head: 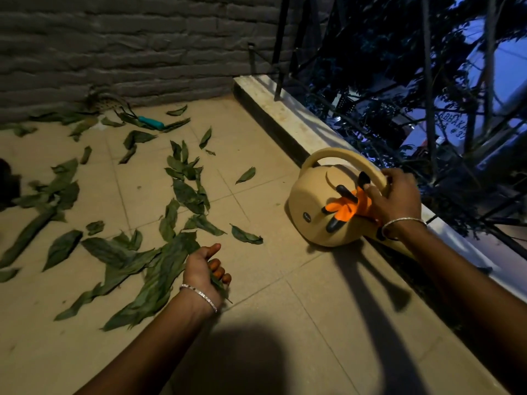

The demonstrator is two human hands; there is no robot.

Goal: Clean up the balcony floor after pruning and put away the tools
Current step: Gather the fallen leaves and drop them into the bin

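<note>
Beige square tiles [285, 309] covered the balcony floor, which was shut in at the back by a grey rough brick wall [114, 38] and along the right by a pale stone curb [273, 101] carrying a black metal railing [281, 47]; dark tree foliage showed beyond the bars. Long green cut leaves [185, 192] lay scattered over the left and middle of the floor, thickest near the lower left. Close to the wall, a small hand rake with a teal handle [151, 123] lay flat among a few of those leaves, well apart from both hands. A beige plastic watering can [310, 206] with a tall arched handle rested tipped on the tiles just beside the curb. An orange glove-like thing with black pointed tips [342, 206] sat against the can's upper side, under the arch. The right hand [399, 201] was clasped over the far end of the arched handle, its fingers curled round it and its lower fingers touching the orange thing. The left hand [204, 266] was low over the tiles, palm turned up, its fingers curled round a bunch of the long leaves that trailed away to the left along the floor. Each wrist wore a thin silver bangle [199, 295]. A broad dark shadow [242, 352] spread over the near tiles.
</note>
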